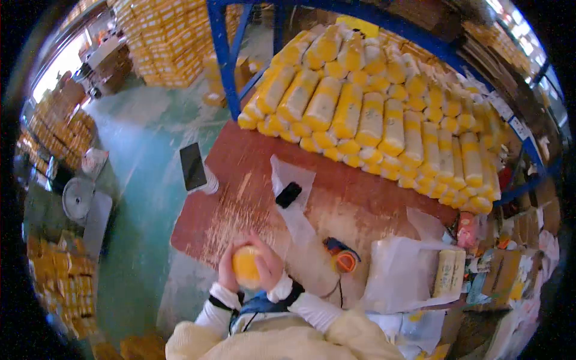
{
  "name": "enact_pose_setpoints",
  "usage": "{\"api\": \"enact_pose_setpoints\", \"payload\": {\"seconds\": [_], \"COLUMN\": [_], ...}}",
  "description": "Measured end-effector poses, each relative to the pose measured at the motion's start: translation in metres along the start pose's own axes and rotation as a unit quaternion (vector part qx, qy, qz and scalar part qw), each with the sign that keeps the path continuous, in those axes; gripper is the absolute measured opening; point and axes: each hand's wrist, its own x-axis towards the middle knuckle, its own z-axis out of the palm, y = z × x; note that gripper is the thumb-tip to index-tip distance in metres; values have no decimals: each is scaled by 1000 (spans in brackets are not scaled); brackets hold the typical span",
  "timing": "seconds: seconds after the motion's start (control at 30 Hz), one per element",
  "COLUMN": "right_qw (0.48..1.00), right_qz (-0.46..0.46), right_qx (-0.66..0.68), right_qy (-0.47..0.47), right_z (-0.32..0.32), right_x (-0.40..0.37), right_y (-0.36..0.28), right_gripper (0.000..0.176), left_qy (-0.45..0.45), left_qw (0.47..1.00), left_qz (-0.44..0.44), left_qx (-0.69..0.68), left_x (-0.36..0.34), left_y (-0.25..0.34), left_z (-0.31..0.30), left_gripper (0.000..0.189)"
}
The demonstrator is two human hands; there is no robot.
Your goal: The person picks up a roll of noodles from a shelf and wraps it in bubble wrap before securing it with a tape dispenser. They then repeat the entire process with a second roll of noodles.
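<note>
Between my two hands, near the front edge of the red-brown worn table (240,174), is a round yellow item (246,264) in whitish wrapping. My left hand (227,269) curves around its left side. My right hand (267,259) wraps its top and right side. A black object (288,195) lies on a clear plastic sheet (294,171) beyond my hands. To the right of my hands sits an orange tape roll (345,261) with a dark blue part.
Yellow-and-white wrapped rolls (348,114) are piled at the back under a blue frame (225,60). A dark tablet (192,167) stands at the left table edge. Plastic bags (399,273), a wrapped pack (449,273) and cardboard boxes (501,270) lie to the right.
</note>
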Motion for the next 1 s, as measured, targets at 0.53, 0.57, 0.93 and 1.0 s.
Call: {"api": "enact_pose_setpoints", "payload": {"seconds": [0.53,0.57,0.93,1.0], "right_qw": [798,811,878,889], "right_qz": [349,337,216,179], "right_qx": [481,467,351,318], "right_qy": [101,101,243,276], "right_z": [-20,-26,-169,-205], "right_x": [-38,-35,-99,-118], "right_y": [102,96,-6,-24], "right_gripper": [51,52,64,66], "left_qy": [2,-3,-180,-270], "left_qw": [997,996,959,899], "left_qz": [-23,-28,-4,78], "left_qx": [74,80,219,336], "left_x": [14,14,3,5], "left_y": [-7,-10,-52,-90], "left_z": [75,80,186,212], "left_gripper": [39,40,54,63]}}
